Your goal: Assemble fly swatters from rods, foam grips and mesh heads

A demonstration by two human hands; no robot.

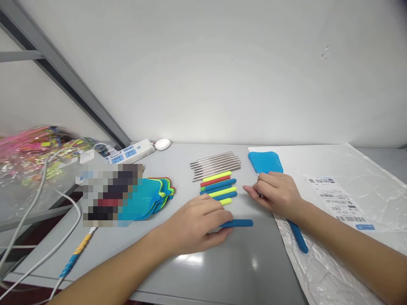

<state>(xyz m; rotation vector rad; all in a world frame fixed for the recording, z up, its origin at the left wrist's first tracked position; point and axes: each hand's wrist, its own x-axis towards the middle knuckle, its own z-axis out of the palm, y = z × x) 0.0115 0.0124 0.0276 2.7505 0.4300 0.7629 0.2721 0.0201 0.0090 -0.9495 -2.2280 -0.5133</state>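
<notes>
Blue handle sleeve (243, 223): held over the near part of the grey table (235, 271), roughly level, its rounded end pointing to my right. My left hand (203, 222) is nearly closed, thumb below and fingers above, gripping it toward its left end; that end is hidden behind my fingers.

Handling, by judgement: light, likely moulded plastic or rubber, firm with perhaps slight give, not fragile. Smooth surface, so it could twist or slide under a push along its length. Best hold: around the middle of the barrel, thumb opposed to the fingers, with the end to be used left uncovered.

My right hand (276, 195) is curled, fingers drawn in, with what looks like the tip of a thin metal rod (260, 195) at the fingertips; the rest is concealed. Such a rod should be stiff and slick, steadiest when pinched near its tip.

Nearby: coloured sleeves (219, 185) in a row, metal rods (216, 165) just behind them, and a blue swatter (265, 162) partly under my right hand.
</notes>
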